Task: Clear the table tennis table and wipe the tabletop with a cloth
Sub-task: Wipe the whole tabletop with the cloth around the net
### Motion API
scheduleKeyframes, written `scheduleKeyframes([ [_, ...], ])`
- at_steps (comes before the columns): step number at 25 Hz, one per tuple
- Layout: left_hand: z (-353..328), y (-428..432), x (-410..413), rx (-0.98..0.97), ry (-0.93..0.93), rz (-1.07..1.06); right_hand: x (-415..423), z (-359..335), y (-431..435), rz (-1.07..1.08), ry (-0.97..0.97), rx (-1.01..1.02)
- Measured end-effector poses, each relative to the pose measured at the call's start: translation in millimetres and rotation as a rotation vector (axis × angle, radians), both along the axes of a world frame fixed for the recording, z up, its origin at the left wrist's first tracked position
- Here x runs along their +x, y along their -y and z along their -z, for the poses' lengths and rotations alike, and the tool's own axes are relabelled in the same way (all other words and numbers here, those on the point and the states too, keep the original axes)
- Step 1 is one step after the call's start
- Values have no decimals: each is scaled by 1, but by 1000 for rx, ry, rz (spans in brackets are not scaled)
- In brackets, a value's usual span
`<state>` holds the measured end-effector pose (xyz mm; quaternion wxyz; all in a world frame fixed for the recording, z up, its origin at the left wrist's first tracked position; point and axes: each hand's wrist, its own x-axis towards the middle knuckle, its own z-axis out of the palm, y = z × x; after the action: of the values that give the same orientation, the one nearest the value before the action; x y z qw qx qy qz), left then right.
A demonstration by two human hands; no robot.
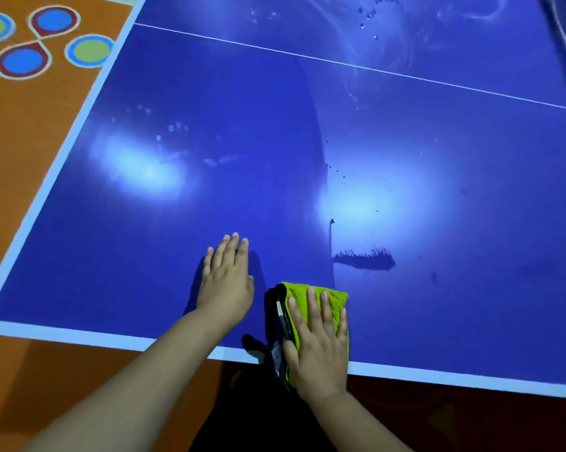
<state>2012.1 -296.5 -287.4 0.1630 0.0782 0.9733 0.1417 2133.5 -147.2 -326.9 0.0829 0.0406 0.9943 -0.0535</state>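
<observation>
The blue worktop (144, 256) shows marks and wet spots, so this looks like the wiping part of the job. The left hand (226, 282) lies flat and open on the bare blue, fingers straight, holding nothing. The right hand (319, 344) is flat too, fingers straight, pressing down on the green cloth (332, 296). The cloth sits at the near edge of the worktop, and its dark side (262, 349) lies over the white border.

What could go wrong? The cloth is only pressed, not gripped. A fast push could bunch it up or let it slide off the edge onto the floor (24, 141). A dark wet smear (364, 261) sits just past the cloth, and 1 quick swipe may only spread it. The bare left hand could leave new prints like the pale finger marks (177, 128) on the left. The water drops (368, 14) far away near the top may be hard to reach and get missed.
</observation>
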Motion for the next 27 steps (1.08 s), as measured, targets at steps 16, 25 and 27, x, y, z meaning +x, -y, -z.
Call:
scheduleKeyframes([
  [16, 21, -94, -149, 96, -82, -39, -343, 6, -82, 111, 17, -2],
  [25, 38, -148, -239, -69, 173, -10, -548, 18, -119, 24, -52, -1],
  [27, 39, -148, -240, -86, 240, 6, -586, 18, -121, 28, -50, -16],
])
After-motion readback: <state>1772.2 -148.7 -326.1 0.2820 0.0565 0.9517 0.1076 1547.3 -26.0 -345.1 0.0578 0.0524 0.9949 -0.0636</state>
